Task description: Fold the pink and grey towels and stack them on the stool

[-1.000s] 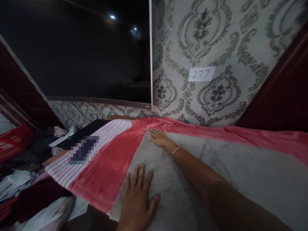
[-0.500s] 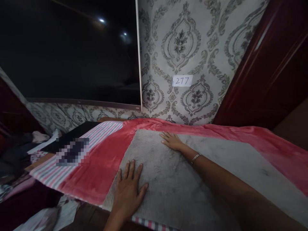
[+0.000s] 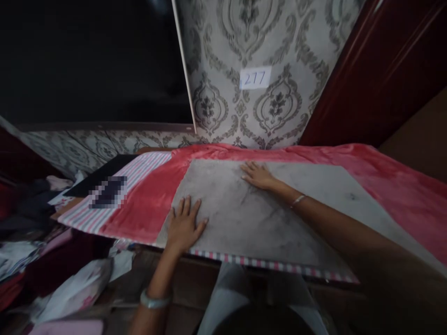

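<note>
A large grey cloth (image 3: 223,223) lies spread over a red plush blanket (image 3: 143,209). My left hand (image 3: 182,227) rests flat near the cloth's left edge, its fingers spread and pointing away from me. Farther back, my right hand (image 3: 259,176) presses flat near the far edge, fingers apart, palm down. Neither hand grips anything. Faint wrinkles and dark marks show on the grey cloth. Beneath the blanket is a striped cloth (image 3: 84,218) in pink, white and grey, showing at the left and along the front edge.
A television (image 3: 94,60) hangs at the left on patterned wallpaper (image 3: 209,102). The wall bears a paper label (image 3: 255,77) reading 277. Dark red glossy wood (image 3: 366,74) stands at the right. Heaped clothes and bags (image 3: 77,288) lie below left. A pixelated patch covers a dark object.
The view has tipped downward, bringing my legs and the front edge into sight. My right hand has slid slightly to the right over the grey cloth; my left hand stays near the left edge.
</note>
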Demonstrator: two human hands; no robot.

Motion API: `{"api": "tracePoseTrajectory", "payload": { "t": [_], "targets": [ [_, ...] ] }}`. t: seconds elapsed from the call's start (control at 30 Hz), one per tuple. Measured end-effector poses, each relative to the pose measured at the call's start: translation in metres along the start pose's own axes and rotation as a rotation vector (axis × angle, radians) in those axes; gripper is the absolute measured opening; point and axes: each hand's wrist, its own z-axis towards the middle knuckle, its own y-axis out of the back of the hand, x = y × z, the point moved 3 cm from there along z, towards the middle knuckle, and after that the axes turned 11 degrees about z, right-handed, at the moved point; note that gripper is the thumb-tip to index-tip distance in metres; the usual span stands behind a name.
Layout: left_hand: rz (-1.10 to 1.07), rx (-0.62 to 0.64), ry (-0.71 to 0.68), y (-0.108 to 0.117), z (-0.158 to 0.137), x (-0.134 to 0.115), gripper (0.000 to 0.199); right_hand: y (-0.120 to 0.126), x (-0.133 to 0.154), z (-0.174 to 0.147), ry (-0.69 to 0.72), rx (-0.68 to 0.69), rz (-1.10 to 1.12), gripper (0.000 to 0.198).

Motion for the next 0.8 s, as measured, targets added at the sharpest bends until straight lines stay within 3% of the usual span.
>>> {"api": "tracePoseTrajectory", "payload": {
  "t": [0.2,0.33,0.5,0.63,0.7,0.8],
  "targets": [
    [-0.025,0.037,-0.008,0.002,0.002,-0.005,0.069,-0.024,-0.041,-0.124,0.155,-0.048,-0.023,0.064],
    [-0.027,0.069,-0.013,0.002,0.004,-0.005,0.071,-0.035,-0.063,-0.172,0.120,-0.087,-0.043,0.063],
    [-0.013,0.087,-0.008,0.008,0.004,-0.003,0.070,-0.039,-0.072,-0.182,0.046,-0.189,-0.054,0.065],
    [-0.024,0.016,0.020,0.025,0.001,-0.017,0.067,-0.040,-0.070,-0.177,0.034,-0.204,-0.034,0.066],
    [-0.046,-0.011,-0.093,0.032,-0.001,-0.038,0.066,-0.040,-0.070,-0.176,0.037,-0.211,-0.024,0.065],
    [-0.080,0.025,-0.409,0.033,-0.004,-0.076,0.067,-0.038,-0.069,-0.177,0.026,-0.211,-0.015,0.065]
  ]
}}
